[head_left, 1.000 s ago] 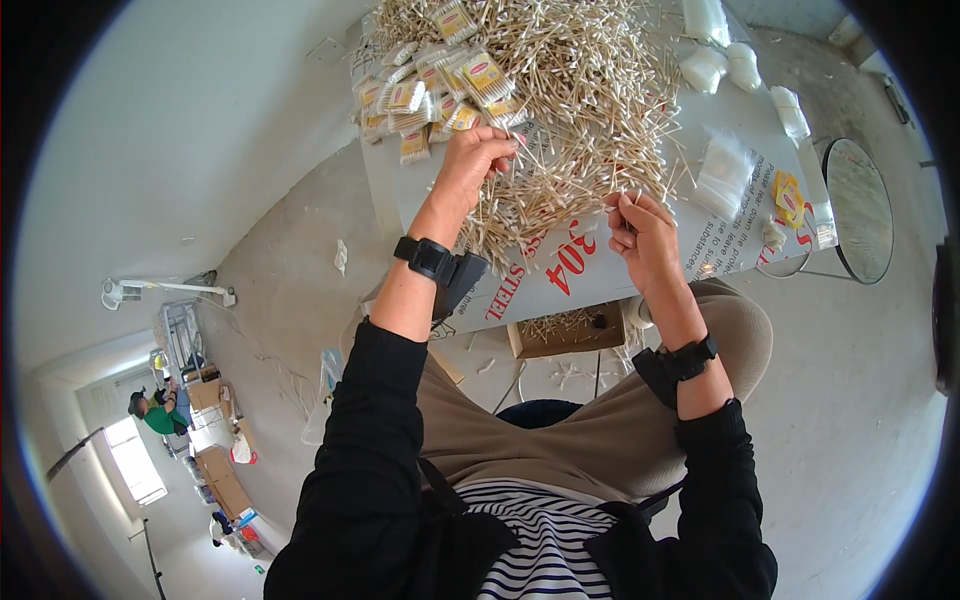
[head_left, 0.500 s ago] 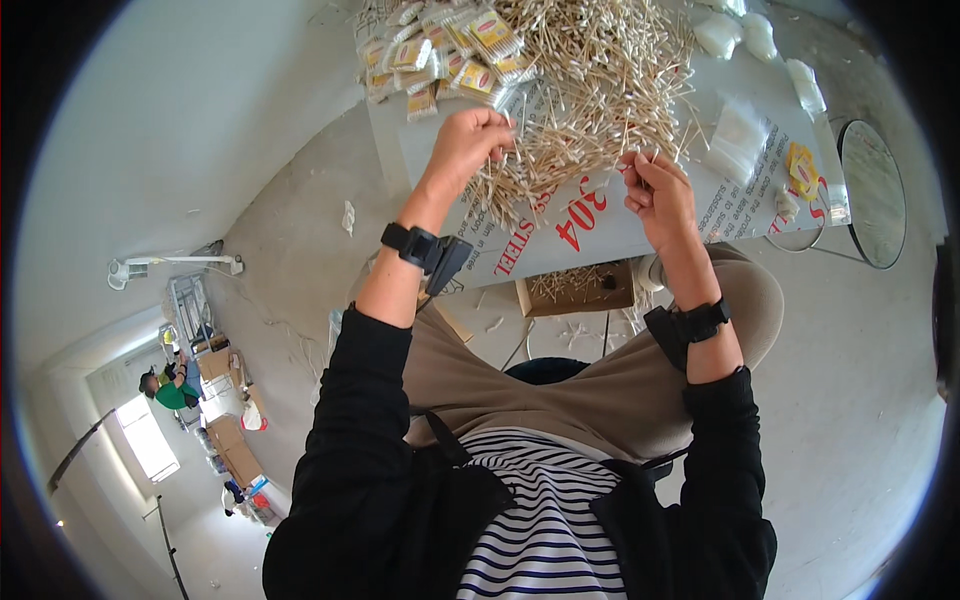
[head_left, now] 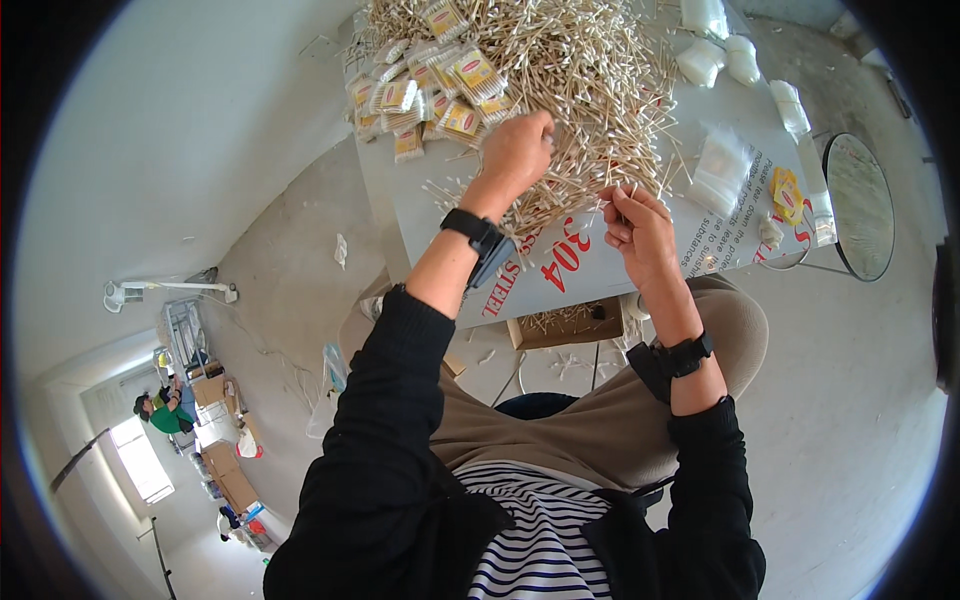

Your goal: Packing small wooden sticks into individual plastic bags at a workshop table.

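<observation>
A large heap of loose cotton swabs [head_left: 590,70] spreads over the far middle of the metal-topped table [head_left: 640,265]. My left hand [head_left: 517,155] is over the heap's near left side, fingers curled; the back of the hand hides what they hold. At the heap's near right edge, my right hand [head_left: 640,230] is closed, thumb and forefinger pinched on what looks like a cotton swab; its other fingers fold into the palm. Small packs of cotton swabs [head_left: 475,75] with yellow labels are piled left of the heap.
Clear plastic bags [head_left: 722,170] and yellow labels [head_left: 787,195] lie on the table's right. White bundles [head_left: 702,62] are at its far right. A round mirror-like disc [head_left: 860,205] stands beside it. Below the front edge is a box of swabs [head_left: 565,325]. A person [head_left: 170,412] is far left.
My left hand has moved right and deeper over the heap, its fingers turning out of sight. My right hand stays pinched at the heap's edge. The whole view has shifted slightly.
</observation>
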`<action>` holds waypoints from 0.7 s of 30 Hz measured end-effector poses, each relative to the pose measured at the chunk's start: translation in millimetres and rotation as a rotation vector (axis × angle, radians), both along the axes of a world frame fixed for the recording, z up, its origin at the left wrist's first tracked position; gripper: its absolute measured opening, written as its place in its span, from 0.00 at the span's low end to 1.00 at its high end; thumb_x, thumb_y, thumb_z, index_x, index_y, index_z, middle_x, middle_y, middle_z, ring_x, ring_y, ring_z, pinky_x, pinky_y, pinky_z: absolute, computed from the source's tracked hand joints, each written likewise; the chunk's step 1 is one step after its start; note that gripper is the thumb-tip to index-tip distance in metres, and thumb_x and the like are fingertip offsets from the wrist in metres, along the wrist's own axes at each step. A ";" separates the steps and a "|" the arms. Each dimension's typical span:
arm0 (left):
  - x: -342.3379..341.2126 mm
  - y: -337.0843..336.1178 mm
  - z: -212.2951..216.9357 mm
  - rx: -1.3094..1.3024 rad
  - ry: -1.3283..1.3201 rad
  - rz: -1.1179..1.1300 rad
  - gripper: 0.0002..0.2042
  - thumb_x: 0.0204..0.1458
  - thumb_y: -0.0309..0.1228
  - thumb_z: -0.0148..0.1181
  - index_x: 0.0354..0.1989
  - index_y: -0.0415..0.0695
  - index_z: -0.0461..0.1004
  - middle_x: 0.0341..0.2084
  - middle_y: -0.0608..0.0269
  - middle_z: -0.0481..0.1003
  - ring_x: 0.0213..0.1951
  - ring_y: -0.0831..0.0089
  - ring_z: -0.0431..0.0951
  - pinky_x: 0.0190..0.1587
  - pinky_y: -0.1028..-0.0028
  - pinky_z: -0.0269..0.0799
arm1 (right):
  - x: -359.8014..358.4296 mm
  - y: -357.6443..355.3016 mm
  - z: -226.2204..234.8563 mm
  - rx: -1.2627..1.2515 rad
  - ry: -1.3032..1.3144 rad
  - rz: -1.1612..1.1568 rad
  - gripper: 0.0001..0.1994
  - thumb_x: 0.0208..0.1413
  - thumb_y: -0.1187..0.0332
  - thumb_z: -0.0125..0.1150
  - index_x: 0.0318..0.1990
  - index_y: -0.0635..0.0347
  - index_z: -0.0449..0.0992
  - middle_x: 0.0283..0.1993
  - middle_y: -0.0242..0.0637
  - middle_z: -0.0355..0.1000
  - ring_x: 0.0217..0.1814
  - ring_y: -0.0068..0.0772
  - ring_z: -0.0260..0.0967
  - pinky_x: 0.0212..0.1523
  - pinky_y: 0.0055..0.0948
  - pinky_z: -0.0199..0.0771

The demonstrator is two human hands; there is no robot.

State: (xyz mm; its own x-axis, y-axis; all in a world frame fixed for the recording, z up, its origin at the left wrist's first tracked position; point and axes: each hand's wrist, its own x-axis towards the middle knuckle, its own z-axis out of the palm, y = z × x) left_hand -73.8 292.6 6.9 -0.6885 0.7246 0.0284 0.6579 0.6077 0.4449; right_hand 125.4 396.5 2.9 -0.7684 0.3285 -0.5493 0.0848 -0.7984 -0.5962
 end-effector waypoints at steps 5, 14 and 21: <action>-2.3 -30.5 -0.4 0.097 -0.002 -0.047 0.06 0.49 0.27 0.63 0.36 0.42 0.80 0.26 0.55 0.80 0.29 0.60 0.81 0.34 0.65 0.74 | -0.3 3.0 -1.5 0.010 0.004 0.024 0.08 0.67 0.68 0.53 0.41 0.62 0.76 0.27 0.26 0.67 0.20 0.13 0.50 0.25 0.20 0.55; -3.5 9.3 2.1 0.222 0.006 0.057 0.10 0.49 0.29 0.64 0.40 0.43 0.80 0.26 0.57 0.80 0.28 0.63 0.81 0.33 0.67 0.74 | -5.0 -5.3 2.4 0.014 -0.022 0.020 0.07 0.65 0.68 0.55 0.38 0.63 0.75 0.25 0.27 0.67 0.19 0.13 0.50 0.23 0.20 0.52; 10.3 16.2 1.7 0.045 -0.140 -0.075 0.07 0.48 0.29 0.65 0.35 0.43 0.80 0.28 0.55 0.81 0.31 0.58 0.81 0.35 0.63 0.75 | -5.1 -2.7 2.1 0.017 -0.030 0.012 0.07 0.64 0.68 0.56 0.39 0.62 0.75 0.25 0.27 0.67 0.19 0.12 0.50 0.23 0.18 0.51</action>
State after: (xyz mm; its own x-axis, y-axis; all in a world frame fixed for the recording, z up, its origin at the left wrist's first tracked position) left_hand -63.5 308.8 8.5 -0.6318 0.7746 -0.0306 0.6305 0.5364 0.5610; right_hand 120.3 393.8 5.0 -0.7557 0.3287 -0.5664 0.1123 -0.7870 -0.6066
